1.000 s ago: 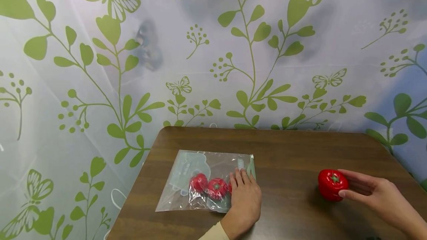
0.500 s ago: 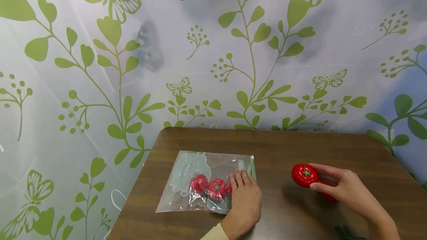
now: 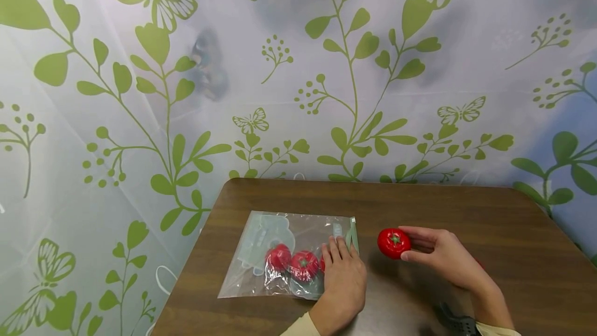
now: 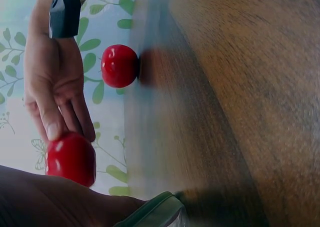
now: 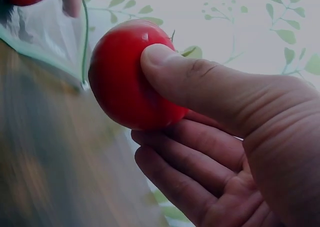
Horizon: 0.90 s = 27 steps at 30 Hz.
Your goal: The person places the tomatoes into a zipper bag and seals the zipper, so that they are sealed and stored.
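Note:
My right hand (image 3: 445,255) pinches a glossy red tomato (image 3: 394,243) with a green top between thumb and fingers, above the table right of the bag. In the right wrist view, the thumb lies across the side of this tomato (image 5: 125,77) and the fingers are under it. My left hand (image 3: 342,276) rests with straight fingers on the right part of a clear zip bag (image 3: 310,227). Through the plastic show red tomatoes (image 3: 304,265), one partly covered by that hand. The bag's green-edged mouth (image 4: 155,209) stands partly raised in the left wrist view.
Another red tomato (image 4: 120,66) sits on the brown table (image 3: 373,201), almost hidden behind the right forearm in the head view. A dark wrist strap (image 3: 459,323) is on the right arm. Behind the table hangs a leaf-and-butterfly patterned curtain (image 3: 280,92).
My right hand has carried the tomato left across the table toward the bag, passing away from the other tomato. The left hand and the bag have stayed in place.

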{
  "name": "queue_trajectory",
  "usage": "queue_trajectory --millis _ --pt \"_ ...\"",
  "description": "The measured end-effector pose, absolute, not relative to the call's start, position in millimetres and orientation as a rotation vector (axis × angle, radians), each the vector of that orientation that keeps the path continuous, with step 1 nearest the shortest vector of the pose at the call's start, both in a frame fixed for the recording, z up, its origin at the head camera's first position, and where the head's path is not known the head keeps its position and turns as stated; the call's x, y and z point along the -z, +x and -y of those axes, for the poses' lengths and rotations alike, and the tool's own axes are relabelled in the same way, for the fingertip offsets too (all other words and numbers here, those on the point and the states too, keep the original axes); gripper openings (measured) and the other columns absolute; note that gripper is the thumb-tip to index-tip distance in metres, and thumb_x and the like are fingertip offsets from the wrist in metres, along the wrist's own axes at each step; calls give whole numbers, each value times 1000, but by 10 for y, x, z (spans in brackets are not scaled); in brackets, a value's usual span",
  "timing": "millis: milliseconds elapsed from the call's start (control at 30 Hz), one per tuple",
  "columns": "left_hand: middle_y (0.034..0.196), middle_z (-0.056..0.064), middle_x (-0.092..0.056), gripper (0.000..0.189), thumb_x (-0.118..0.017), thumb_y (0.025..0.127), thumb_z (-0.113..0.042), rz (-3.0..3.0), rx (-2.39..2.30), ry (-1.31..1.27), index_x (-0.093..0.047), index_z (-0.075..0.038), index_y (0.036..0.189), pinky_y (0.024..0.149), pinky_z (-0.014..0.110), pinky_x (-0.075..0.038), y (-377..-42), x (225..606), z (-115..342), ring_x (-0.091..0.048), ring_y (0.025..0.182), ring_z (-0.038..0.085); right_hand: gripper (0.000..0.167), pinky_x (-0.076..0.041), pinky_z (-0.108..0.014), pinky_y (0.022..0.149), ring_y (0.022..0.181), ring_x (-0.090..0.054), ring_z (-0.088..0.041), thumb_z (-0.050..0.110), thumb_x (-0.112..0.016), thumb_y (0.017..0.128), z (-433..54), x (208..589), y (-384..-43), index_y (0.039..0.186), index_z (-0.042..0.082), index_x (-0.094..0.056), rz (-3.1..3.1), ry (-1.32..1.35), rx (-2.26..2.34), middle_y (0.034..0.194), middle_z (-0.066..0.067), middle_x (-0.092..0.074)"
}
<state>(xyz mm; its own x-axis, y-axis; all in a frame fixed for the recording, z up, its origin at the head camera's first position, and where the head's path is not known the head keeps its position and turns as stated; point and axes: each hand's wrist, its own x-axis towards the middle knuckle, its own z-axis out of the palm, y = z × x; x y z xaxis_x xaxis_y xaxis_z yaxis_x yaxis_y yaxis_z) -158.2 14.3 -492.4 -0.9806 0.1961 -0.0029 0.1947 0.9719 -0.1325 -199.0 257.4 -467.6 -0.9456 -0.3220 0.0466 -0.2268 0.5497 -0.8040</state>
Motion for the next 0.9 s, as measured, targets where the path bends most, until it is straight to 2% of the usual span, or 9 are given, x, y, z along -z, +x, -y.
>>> queue_trajectory --millis 167,467,900 --pt "165 13 -55 78 -89 86 -43 3118 -235 -302 -62 -22 156 128 55 -40 -1575 4908 -150 -49 156 39 63 -65 -35 92 121 -78 -31 31 -89 94 -2429 4741 -2065 147 4 -67 -2626 -480 1367 141 -21 -73" --pt "169 14 -51 83 -88 87 -44 3152 -226 -306 -58 -20 160 130 55 -37 -1599 4923 -155 -46 158 41 63 -65 -38 93 120 -78 -34 29 -89 93 -2211 4937 -2191 146 1 -68 -2584 -555 1386 140 -23 -73" --pt "166 15 -53 77 -85 90 -43 3118 -186 -259 -60 -16 157 128 54 -39 -1573 4918 -169 -49 156 40 61 -65 -39 94 118 -79 -35 27 -91 91 -2006 5108 -2326 142 0 -70 -2604 -577 1386 136 -23 -75"
